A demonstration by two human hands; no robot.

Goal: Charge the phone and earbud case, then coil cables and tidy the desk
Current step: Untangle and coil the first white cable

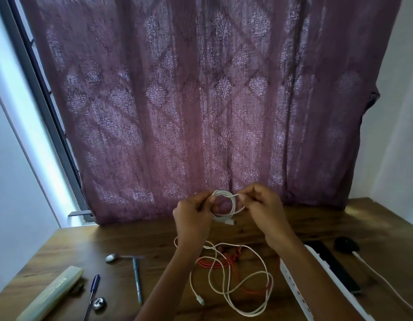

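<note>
Grained wooden desk point(131, 237); round white coil point(224, 193) between hands point(192, 216) point(263, 205).

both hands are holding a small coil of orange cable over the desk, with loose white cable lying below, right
Not quite: the head view shows the coil held by the left hand and right hand is white. The orange cable lies on the desk with the loose white cable.

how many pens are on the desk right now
2. A blue pen lies near the front left, beside the long pale case. A grey-green pen lies right of it, just below the spoon. Others may be hidden out of view.
</note>
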